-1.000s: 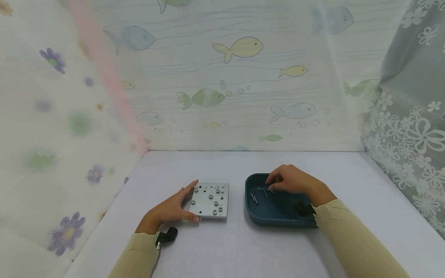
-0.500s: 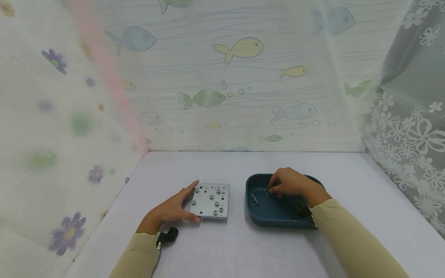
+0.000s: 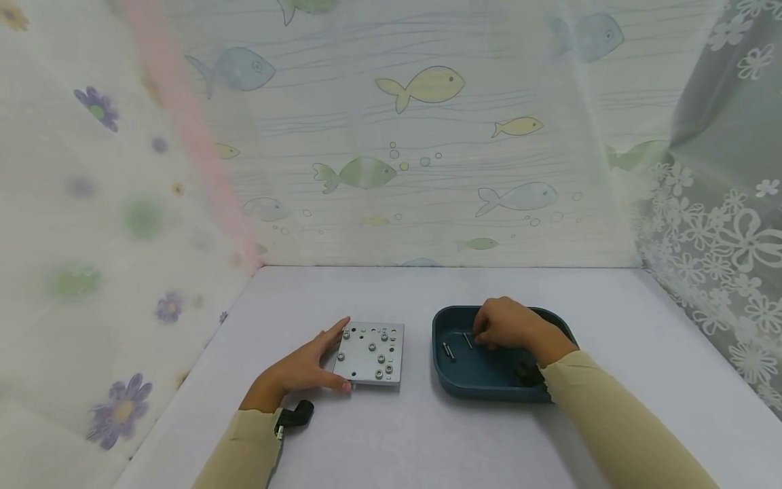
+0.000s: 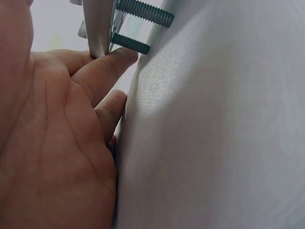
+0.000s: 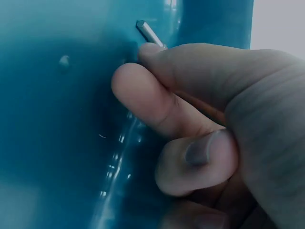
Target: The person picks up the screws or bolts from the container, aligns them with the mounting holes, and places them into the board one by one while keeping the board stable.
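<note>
White tabletop (image 3: 391,441); blue tray (image 3: 482,370) at three o'clock from metal plate (image 3: 360,358);
left hand (image 3: 301,370), fingers extended, touches its nine-o'clock side; right hand (image 3: 510,324) curls inside the tray; whether gripping, cannot tell.

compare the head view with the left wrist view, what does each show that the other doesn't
Only the head view shows the right hand, the dark blue tray and the small metal pins in it.

Only the left wrist view shows clear screw threads below the metal plate.

Both show the left hand touching that plate, and the white tabletop.
</note>
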Demonstrator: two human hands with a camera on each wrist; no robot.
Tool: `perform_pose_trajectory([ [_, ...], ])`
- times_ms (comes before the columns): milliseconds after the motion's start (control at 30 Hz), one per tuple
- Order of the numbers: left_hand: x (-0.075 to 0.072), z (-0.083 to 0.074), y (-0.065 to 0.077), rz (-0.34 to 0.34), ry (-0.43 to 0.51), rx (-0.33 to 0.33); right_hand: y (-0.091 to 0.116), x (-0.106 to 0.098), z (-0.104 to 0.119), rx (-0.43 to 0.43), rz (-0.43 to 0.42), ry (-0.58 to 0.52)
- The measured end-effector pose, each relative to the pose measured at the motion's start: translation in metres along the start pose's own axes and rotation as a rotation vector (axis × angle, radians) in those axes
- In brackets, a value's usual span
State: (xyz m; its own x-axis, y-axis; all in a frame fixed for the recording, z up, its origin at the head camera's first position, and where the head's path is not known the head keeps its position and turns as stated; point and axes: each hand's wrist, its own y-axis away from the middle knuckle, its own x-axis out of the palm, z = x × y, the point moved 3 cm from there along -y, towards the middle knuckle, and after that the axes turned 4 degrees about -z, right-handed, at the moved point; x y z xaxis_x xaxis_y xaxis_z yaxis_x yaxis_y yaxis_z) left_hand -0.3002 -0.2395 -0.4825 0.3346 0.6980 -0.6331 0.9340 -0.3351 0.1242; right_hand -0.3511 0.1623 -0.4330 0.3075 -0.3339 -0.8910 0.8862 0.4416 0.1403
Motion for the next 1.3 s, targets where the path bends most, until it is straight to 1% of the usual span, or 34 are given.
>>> perform_pose_trajectory([
  [233,0.0001,0.0005,-0.0002,0.002,-0.007,-0.006,-0.0001,0.0016,-0.0013,0.009,0.004,0.0],
  [467,0.0,-0.0022,0.0,0.012,-0.003,0.026,0.0017,-0.0007,-0.0006,0.007,0.018,0.004],
  [733,-0.0004,-0.0044,0.0022,0.008,-0.005,0.017,0.0057,-0.0035,0.0016,-0.006,0.001,-0.018],
  [967,-0.0006,-0.0022,0.0018,0.01,-0.008,0.01,0.0064,-0.0048,0.0045,-0.004,0.001,-0.011],
  [1300,-0.0006,-0.0021,0.0014,0.008,-0.009,0.008,0.0071,-0.0072,0.0051,-0.031,-0.016,0.0],
])
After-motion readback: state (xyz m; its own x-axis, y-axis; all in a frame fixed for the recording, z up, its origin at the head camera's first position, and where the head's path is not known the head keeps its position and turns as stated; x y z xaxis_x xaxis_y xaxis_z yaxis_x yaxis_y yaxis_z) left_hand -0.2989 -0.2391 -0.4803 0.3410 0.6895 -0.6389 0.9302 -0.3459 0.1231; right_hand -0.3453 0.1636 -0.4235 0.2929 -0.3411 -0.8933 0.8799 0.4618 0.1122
